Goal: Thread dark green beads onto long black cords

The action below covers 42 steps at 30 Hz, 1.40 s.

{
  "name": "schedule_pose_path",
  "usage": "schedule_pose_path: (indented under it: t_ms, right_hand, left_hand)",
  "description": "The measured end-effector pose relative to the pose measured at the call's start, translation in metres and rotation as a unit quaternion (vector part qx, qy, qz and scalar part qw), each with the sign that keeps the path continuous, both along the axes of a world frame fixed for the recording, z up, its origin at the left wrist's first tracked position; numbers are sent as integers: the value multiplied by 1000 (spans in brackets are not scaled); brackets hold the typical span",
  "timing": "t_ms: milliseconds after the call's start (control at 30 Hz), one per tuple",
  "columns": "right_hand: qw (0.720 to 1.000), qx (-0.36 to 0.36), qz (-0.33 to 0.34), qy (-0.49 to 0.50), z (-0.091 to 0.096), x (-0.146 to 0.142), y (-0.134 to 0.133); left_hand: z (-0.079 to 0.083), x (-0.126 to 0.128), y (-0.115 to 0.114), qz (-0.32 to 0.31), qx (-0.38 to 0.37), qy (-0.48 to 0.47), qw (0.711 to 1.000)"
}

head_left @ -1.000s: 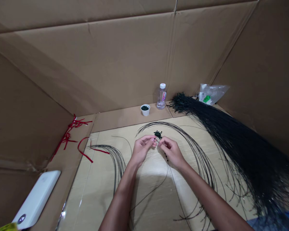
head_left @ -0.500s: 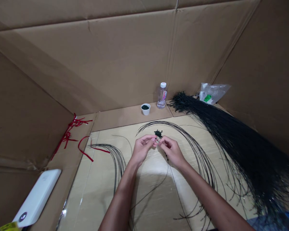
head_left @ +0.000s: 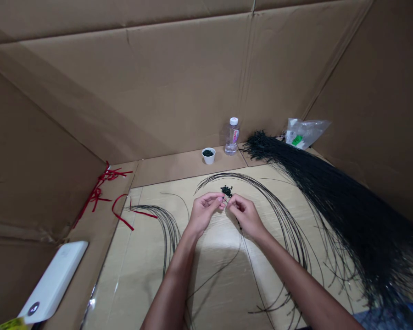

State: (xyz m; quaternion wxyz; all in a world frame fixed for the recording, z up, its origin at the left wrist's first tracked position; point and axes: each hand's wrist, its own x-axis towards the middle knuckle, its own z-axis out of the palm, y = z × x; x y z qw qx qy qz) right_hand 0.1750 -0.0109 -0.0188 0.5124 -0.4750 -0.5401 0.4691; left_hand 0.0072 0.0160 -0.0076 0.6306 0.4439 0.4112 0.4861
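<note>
A cup (head_left: 208,156) is standing just left of a bottle (head_left: 232,136), behind a bead pile (head_left: 226,190). A cord bundle (head_left: 330,197) is lying rightward.

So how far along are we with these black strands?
Early, it seems. Set aside: a small fan of strands on the left and a wider arc on the right; whether they are finished is too fine to tell. In hand: left hand and right hand pinch one thin black strand beside the loose beads. Still to go: the big bundle, by far the largest share.
</note>
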Motion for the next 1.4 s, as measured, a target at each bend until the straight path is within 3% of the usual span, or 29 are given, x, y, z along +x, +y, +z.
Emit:
schedule_pose_path:
  t_ms: [1400]
  right_hand:
    - [1000, 1, -11, -26, 1, 0, 0]
  left_hand:
    - [0, 1, -2, -2, 12, 29, 1000]
